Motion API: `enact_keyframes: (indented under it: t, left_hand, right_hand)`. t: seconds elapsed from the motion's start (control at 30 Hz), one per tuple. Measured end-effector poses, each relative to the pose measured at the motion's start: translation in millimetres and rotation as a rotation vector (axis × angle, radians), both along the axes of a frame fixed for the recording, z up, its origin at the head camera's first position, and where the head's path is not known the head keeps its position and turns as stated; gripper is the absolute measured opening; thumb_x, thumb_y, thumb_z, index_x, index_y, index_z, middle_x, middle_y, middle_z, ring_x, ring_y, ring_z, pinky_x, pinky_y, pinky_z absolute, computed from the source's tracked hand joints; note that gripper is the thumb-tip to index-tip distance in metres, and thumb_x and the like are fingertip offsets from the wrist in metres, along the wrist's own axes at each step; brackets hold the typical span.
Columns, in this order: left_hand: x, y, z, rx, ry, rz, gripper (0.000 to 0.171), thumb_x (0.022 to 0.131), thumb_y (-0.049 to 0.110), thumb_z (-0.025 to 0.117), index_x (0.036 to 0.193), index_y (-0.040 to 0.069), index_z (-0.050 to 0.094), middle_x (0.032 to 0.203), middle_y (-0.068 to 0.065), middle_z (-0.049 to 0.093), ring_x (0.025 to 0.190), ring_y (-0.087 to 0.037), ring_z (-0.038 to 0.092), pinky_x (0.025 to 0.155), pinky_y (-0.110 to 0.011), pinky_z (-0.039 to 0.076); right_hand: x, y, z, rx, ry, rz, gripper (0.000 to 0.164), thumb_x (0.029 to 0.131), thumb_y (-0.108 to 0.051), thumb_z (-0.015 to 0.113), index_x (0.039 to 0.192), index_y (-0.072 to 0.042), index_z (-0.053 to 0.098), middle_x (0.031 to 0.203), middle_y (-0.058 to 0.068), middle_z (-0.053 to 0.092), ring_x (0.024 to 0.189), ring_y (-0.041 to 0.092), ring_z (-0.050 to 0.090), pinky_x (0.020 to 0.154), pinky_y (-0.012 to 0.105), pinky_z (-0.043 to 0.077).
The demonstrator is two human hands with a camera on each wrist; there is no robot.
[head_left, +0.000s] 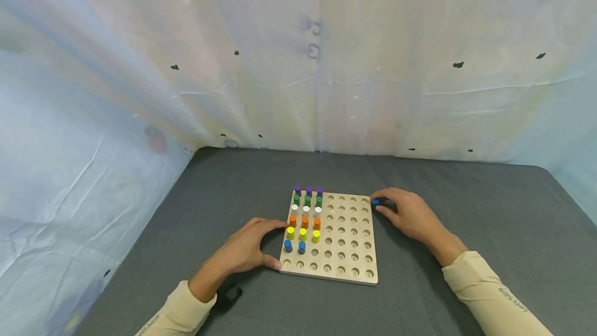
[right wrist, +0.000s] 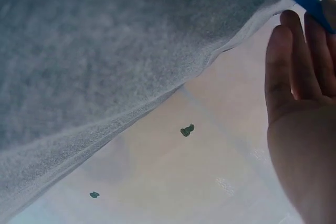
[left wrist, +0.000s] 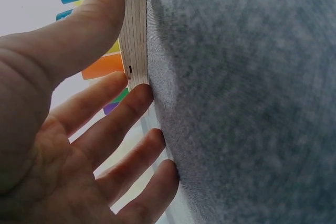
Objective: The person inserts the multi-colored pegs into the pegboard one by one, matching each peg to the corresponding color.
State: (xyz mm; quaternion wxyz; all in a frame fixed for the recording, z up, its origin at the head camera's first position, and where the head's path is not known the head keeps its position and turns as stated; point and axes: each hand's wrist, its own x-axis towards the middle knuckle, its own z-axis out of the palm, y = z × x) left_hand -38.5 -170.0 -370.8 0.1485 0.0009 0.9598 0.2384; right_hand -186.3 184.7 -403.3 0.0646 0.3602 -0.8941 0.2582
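A light wooden pegboard with rows of round holes lies on the dark table. My left hand rests along its left side, thumb at the near corner and fingers extended against the edge. Purple, green, white, orange and yellow pegs stand three to a row in the left columns. Two blue pegs stand in the row nearer me. Beside the board's far right corner, my right hand pinches another blue peg between thumb and fingers.
Dark grey cloth covers the table. A pale plastic sheet hangs behind it and continues down the left side. A black strap or band shows by the left wrist.
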Motion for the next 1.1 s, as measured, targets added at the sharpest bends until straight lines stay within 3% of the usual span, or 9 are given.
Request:
enact_keyframes:
  t: [0.27,0.5,0.77,1.1]
  left_hand:
    - [-0.8,0.6,-0.4,-0.009,0.007,-0.008,0.086,0.066,0.039,0.091,0.143,0.034,0.054,0.145,0.002,0.054,0.137,-0.024,0.044,0.103,-0.057,0.044]
    - [-0.3,0.5,-1.1,-0.008,0.007,-0.003,0.086,0.066,0.039,0.091,0.142,0.034,0.054,0.145,0.001,0.054,0.136,-0.024,0.045,0.103,-0.057,0.044]
    - [1.8,0.8,-0.6,-0.011,0.01,0.001,0.085,0.066,0.038,0.092,0.142,0.034,0.054,0.145,0.0,0.054,0.137,-0.024,0.045,0.103,-0.058,0.044]
    - [1.2,-0.9,-0.9,0.004,0.024,-0.007,0.086,0.065,0.037,0.092,0.142,0.033,0.054,0.144,-0.001,0.054,0.136,-0.024,0.046,0.102,-0.056,0.045]
  right_hand:
    - [1.3,-1.7,2.6,0.028,-0.018,-0.02,0.025,0.093,-0.021,0.07,0.118,-0.018,0.071,0.113,0.001,0.074,0.098,0.022,0.071,0.082,0.045,0.055]
    - [6.0,-0.9,15.0,0.044,0.012,-0.037,0.024,0.093,-0.023,0.071,0.117,-0.02,0.071,0.108,-0.002,0.075,0.088,0.017,0.071,0.075,0.042,0.055]
    - [37.1,-17.3,34.0,0.04,-0.006,-0.023,0.029,0.09,-0.022,0.074,0.119,-0.017,0.072,0.114,0.0,0.074,0.092,0.019,0.072,0.073,0.04,0.054]
    - [72.4,-54.1,42.5,-0.014,-0.063,-0.001,0.027,0.089,-0.027,0.076,0.115,-0.021,0.073,0.108,-0.008,0.074,0.091,0.011,0.07,0.076,0.036,0.054]
